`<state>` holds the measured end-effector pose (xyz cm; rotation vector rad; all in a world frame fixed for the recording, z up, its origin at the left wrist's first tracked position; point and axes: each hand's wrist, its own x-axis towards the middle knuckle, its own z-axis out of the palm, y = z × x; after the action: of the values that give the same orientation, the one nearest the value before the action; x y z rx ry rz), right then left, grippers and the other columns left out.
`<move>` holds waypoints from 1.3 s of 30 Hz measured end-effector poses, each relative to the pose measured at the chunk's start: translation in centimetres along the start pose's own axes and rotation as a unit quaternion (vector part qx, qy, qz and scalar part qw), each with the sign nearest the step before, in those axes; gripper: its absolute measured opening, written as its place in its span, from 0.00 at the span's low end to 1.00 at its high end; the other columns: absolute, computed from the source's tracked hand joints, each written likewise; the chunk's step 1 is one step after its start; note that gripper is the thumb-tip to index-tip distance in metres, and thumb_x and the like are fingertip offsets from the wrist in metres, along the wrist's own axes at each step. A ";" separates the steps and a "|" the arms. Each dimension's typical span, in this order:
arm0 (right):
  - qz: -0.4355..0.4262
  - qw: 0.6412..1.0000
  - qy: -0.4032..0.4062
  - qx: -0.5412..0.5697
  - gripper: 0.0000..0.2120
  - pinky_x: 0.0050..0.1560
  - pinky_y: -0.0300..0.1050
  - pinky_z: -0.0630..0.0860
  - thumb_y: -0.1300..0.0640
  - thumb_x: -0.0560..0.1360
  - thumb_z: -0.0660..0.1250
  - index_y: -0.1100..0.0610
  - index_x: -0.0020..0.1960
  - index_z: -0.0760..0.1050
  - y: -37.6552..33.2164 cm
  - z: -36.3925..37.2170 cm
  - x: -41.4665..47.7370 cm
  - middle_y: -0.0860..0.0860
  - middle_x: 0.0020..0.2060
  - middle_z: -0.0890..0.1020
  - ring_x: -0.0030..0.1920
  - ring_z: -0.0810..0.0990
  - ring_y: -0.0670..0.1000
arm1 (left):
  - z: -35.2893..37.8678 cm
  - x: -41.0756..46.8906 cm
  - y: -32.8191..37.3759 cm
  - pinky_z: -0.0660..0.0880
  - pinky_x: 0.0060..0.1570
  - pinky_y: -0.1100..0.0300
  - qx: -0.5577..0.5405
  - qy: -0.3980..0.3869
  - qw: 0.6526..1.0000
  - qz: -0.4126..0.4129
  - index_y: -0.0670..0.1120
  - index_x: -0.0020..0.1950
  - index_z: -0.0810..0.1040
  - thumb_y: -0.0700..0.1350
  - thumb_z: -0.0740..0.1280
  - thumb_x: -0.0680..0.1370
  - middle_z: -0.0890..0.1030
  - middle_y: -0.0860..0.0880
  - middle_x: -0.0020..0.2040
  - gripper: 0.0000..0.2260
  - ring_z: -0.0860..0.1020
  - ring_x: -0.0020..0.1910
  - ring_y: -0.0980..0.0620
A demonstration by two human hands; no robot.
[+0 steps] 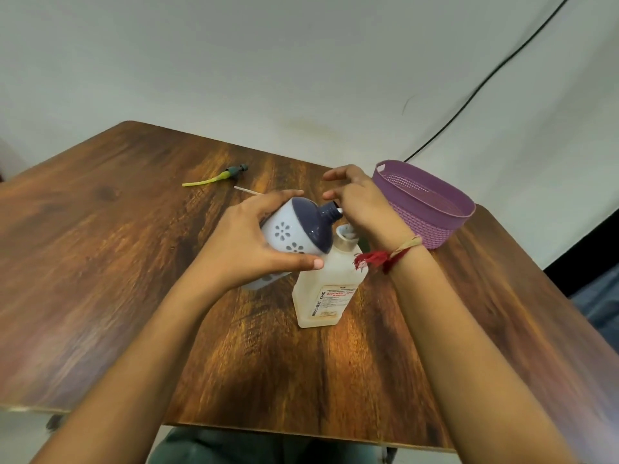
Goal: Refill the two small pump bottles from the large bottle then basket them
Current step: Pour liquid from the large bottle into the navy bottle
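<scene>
In the head view, the left hand [248,242] grips the small pump bottle [294,229] around its white flowered body. The bottle is lifted off the tabletop [134,262] and tipped, its dark blue neck pointing toward the right hand [361,209]. That hand hovers at the neck with its fingers half curled. Whether it pinches anything there cannot be told, since its palm side is hidden. Directly below stands the large bottle [326,293], upright, labelled and apparently uncapped, its mouth just under the right wrist. A pump head [234,171] with a yellow-green tube lies well apart on the far side, with a thin pale tube [248,190] nearer. Only one small bottle shows.

The step looks like readying this small bottle's open neck for filling. It would go best with the bottle set upright and steadied on the tabletop by the left hand. The right hand could then lift the large bottle by its flat sides and pour slowly into the narrow neck, which will spill easily.

The purple basket [435,226] sits just beside the right forearm near the tabletop's right edge, so a wide elbow swing could nudge it off. Open room lies to the left and toward the person, which is the safer place to pour. A black cable [469,98] runs down the wall behind, out of the way.
</scene>
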<state>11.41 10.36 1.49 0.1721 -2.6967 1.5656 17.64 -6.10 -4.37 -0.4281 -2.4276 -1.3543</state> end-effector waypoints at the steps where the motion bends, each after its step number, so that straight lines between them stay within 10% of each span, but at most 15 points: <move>1: -0.005 1.000 0.014 0.000 0.13 0.42 0.41 0.70 0.66 0.76 0.54 0.51 0.53 0.71 0.3 0.1 -0.1 0.56 0.55 0.77 0.51 0.75 0.51 | 0.1 0.0 0.0 0.77 0.54 0.54 0.000 -0.002 1.000 0.000 0.55 0.67 0.73 0.71 0.72 0.55 0.78 0.57 0.57 0.43 0.76 0.54 0.59; 9: 0.007 0.998 -0.041 -0.042 0.16 0.44 0.41 0.71 0.68 0.76 0.55 0.54 0.57 0.72 -0.8 -0.5 0.6 0.53 0.49 0.77 0.49 0.74 0.50 | 0.0 0.0 -0.4 0.78 0.54 0.53 -0.010 0.002 1.000 -0.001 0.56 0.67 0.73 0.71 0.72 0.55 0.78 0.57 0.57 0.42 0.77 0.54 0.59; 16: 0.016 1.000 -0.004 0.005 0.18 0.51 0.50 0.75 0.70 0.74 0.52 0.50 0.42 0.73 0.7 0.5 0.4 0.55 0.40 0.80 0.52 0.79 0.58 | 0.2 -0.4 -0.5 0.77 0.52 0.58 0.001 0.001 1.000 0.001 0.58 0.65 0.73 0.71 0.71 0.55 0.77 0.58 0.55 0.40 0.75 0.52 0.61; 39: -0.035 0.996 -0.052 -0.063 0.16 0.51 0.53 0.76 0.66 0.72 0.54 0.49 0.41 0.75 0.5 0.3 0.2 0.55 0.47 0.79 0.50 0.78 0.56 | -0.5 -0.6 0.2 0.75 0.55 0.57 0.025 0.006 0.999 0.023 0.56 0.65 0.74 0.71 0.71 0.56 0.75 0.63 0.57 0.41 0.74 0.55 0.62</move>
<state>11.14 10.30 0.96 0.3516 -2.8225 1.4005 18.36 -6.46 -4.21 -0.4602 -2.4209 -1.2715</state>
